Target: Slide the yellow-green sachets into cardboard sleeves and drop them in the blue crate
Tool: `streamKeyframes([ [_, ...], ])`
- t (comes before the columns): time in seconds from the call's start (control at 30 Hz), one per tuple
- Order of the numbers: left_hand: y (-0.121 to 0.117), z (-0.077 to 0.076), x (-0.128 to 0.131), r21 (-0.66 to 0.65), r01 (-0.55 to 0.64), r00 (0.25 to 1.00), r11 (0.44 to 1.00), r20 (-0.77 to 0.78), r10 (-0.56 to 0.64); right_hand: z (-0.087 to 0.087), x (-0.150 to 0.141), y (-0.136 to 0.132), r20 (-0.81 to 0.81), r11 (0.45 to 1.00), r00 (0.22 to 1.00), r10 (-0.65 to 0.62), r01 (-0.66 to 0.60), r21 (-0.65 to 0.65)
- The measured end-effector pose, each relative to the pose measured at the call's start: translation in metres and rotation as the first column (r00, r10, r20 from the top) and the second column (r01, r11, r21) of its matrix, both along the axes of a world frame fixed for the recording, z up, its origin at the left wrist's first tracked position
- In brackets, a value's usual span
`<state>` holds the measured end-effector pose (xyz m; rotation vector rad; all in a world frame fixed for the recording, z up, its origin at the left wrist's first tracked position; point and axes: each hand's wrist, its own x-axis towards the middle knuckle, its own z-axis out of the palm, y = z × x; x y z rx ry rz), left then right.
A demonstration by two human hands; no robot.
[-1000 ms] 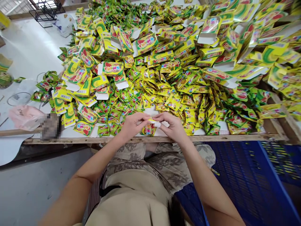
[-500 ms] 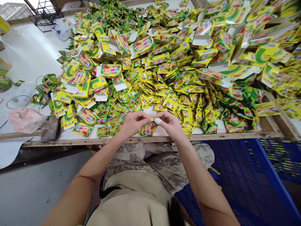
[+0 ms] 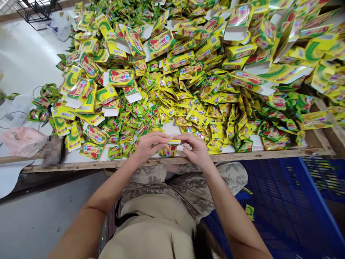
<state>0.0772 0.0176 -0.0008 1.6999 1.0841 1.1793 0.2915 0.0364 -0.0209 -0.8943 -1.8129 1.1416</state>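
Observation:
A small green and yellow candy box with a watermelon picture stands at the wooden edge, between my two hands. My left hand curls round its left side, with fingers over the top and the thumb near the front. On the right side, my right hand has its fingers bent over the top edge; its thumb wears a white wrap. The fingers hide parts of the box's top. Loose yellow sachets lie just beyond my hands, and green watermelon sachets are to their left.
Printed "TWINS" boxes are heaped across the table among sachets. A wooden rail runs along the front edge. At left lie a pink plastic bag and a black wire rack. A blue crate stands at lower right.
My fingertips, pinched together on a small yellow edge above the box, have parted slightly and now lie round the box's top and sides. The view has shifted a little.

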Motion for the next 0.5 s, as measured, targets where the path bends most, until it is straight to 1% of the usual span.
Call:
streamKeyframes([
  [0.07, 0.0013, -0.0018, -0.0021, 0.037, 0.047, 0.999, 0.998, -0.023, -0.047, 0.0001, -0.0015, -0.0014, -0.006, 0.997, 1.0, -0.019, 0.02, 0.069],
  [0.13, 0.0018, -0.0031, -0.0035, 0.09, 0.074, 0.996, 0.993, -0.06, -0.069, 0.0009, -0.0035, -0.0014, -0.032, 0.994, 0.999, -0.014, 0.017, 0.107],
  [0.3, -0.0018, -0.0045, -0.0027, 0.25, 0.062, 0.99, 0.966, -0.139, -0.027, 0.0058, -0.0042, 0.0015, 0.003, 0.983, 0.999, 0.047, -0.047, 0.179],
  [0.4, -0.0045, -0.0047, -0.0031, 0.303, 0.079, 0.979, 0.95, -0.205, -0.016, 0.0062, -0.0003, 0.0012, 0.05, 0.97, 0.997, 0.056, -0.066, 0.236],
  [0.5, -0.0069, -0.0053, -0.0036, 0.335, 0.099, 0.969, 0.937, -0.246, -0.015, 0.0031, 0.0008, -0.0016, 0.091, 0.961, 0.994, 0.053, -0.076, 0.266],
])
